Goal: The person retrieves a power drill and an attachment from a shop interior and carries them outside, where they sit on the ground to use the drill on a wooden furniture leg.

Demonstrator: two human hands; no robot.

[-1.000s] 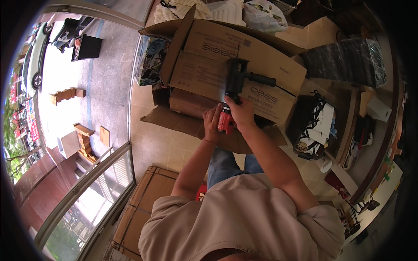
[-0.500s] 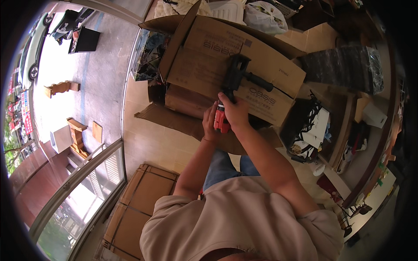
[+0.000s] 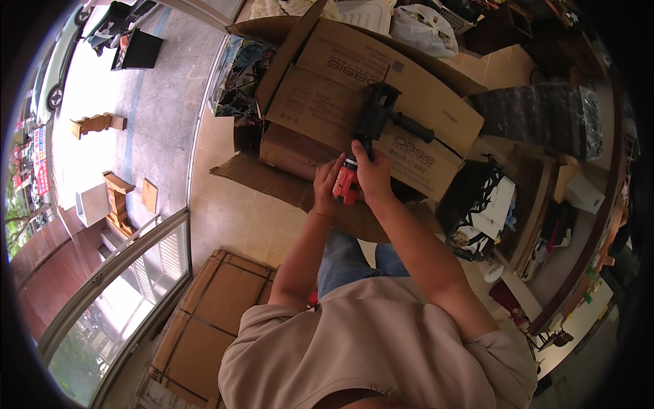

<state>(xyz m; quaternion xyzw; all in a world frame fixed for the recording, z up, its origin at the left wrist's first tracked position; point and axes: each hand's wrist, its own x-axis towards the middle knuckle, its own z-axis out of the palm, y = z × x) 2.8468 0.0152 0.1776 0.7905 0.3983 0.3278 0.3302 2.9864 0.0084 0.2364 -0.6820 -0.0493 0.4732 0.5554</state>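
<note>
Against the frame from 1 second ago, little changes in the hold: the red-and-black power tool (image 3: 347,184) is over the same part of the big open carton (image 3: 436,75), while the whole scene sits slightly shifted (the doorway side has slid left, as if the head has turned a little). Both hands are clamped on the tool. The right hand (image 3: 373,176) wraps its neck from the right, thumb up along the black part; the left hand (image 3: 326,183) clasps the red body from the left. A black frame and side handle (image 3: 412,127) reach forward over the carton's top; whether they touch it I cannot tell.

The carton stands on pale tiled floor (image 3: 235,204). A strapped carton (image 3: 211,313) lies at lower left, beside a glass door (image 3: 126,293); beyond the threshold, grey pavement (image 3: 160,102) holds a black bin (image 3: 139,51) and 2 carved wooden pieces (image 3: 118,208).

A flap (image 3: 289,58) stands up at the carton's left end, and a nearer flap (image 3: 259,183) sticks out low toward the person. Open tile runs between the 2 cartons; on the right, a filled black crate (image 3: 460,194) sits close against the carton's end, leaving less room.
</note>
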